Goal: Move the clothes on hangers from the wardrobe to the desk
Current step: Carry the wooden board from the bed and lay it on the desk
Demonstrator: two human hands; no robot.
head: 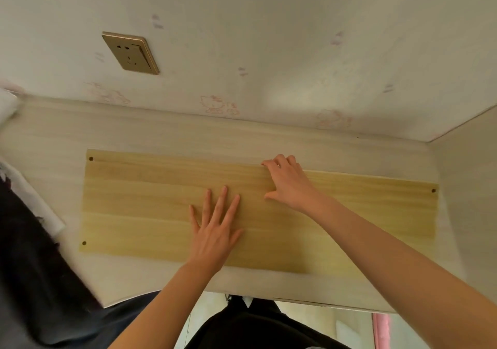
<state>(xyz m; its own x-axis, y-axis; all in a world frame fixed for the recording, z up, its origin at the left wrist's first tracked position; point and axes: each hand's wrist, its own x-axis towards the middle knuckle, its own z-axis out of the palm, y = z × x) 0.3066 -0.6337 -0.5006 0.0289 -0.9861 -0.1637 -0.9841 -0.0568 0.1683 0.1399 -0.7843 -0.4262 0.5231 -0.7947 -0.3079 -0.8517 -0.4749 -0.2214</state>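
Left hand (215, 230) lies flat, fingers spread, on a wooden board (134, 200); right hand (287, 182) curls over its far edge. Dark clothes (27, 241) sit at the surface's (53, 138) left edge, likely already moved. Hangers and wardrobe are unseen, so what remains is unclear.

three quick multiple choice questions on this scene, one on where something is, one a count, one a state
1. Where is the wall socket?
A) on the wall, above the left part of the board
B) on the floor
C) on the board itself

2. How many small dark holes show in the board?
A) one
B) three
C) six

3. How does the left hand lie?
A) flat on the board, fingers straight
B) clenched in a fist in the air
C) gripping a hanger

Answers:
1 A, the socket is mounted on the wall beyond the board's left end.
2 B, two holes show at the left corners and one at the right end.
3 A, the palm is down and the fingers are spread on the wood.
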